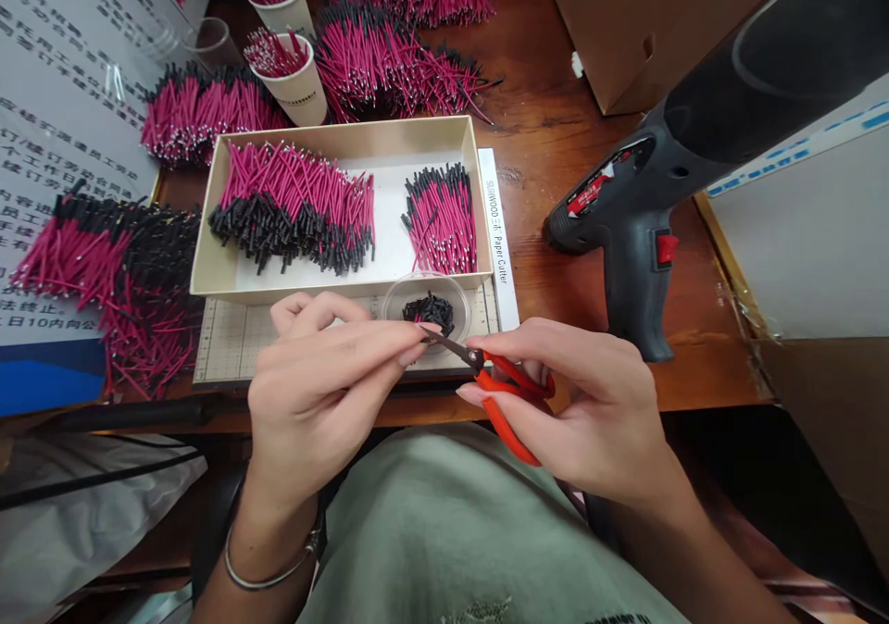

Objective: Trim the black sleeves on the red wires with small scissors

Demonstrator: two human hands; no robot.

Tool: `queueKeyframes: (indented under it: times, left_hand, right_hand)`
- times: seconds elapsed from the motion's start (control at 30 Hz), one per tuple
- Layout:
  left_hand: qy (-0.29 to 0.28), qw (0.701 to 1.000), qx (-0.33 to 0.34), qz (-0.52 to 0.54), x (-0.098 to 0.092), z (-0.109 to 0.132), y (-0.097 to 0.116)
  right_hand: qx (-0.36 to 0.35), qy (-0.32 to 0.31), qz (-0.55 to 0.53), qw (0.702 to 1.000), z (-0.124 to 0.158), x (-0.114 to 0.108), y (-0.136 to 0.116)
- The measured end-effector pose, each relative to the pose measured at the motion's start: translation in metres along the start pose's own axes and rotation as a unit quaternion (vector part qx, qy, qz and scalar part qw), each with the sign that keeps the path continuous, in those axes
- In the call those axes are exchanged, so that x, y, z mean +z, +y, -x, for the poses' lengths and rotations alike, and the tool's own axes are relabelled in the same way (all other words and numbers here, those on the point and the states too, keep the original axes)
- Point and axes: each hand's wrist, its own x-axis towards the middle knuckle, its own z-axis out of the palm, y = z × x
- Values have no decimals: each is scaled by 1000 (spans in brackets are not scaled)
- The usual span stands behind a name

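My right hand (pixel 583 393) grips a pair of small scissors (pixel 510 425) with red handles, thumb and fingers in the loops. The dark blades point left and their tip meets the fingertips of my left hand (pixel 326 383). Thumb and forefinger of that hand are pinched together; what they hold is too small or hidden to make out. Right behind the blades sits a clear round dish (pixel 458 293) with short black pieces (pixel 431 311) in it. Beyond it, an open cardboard tray (pixel 340 133) holds a large pile of red wires with black ends (pixel 298 198) and a smaller pile (pixel 443 221).
A paper cutter (pixel 498 235) lies under the tray. More wire bundles (pixel 375 55) lie behind and left, beside paper cups (pixel 295 87) with wires and a clear cup (pixel 210 45). A black heat gun (pixel 635 217) stands at right, near a cardboard box (pixel 618 22).
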Motion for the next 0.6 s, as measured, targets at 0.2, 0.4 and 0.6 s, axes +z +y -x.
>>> queueKeyframes:
  times: [0.2,0.4,0.6]
  left_hand:
    - [-2,1000,-5,1,0,0,2]
    - [-5,1000,3,1,-1,-1,1]
    - [5,1000,-18,1,1,-1,4]
  right_hand:
    - [14,17,-7,1000,1,2,0]
    - [-3,7,-7,1000,0,0,1]
    - [17,30,0,999,2,2,2]
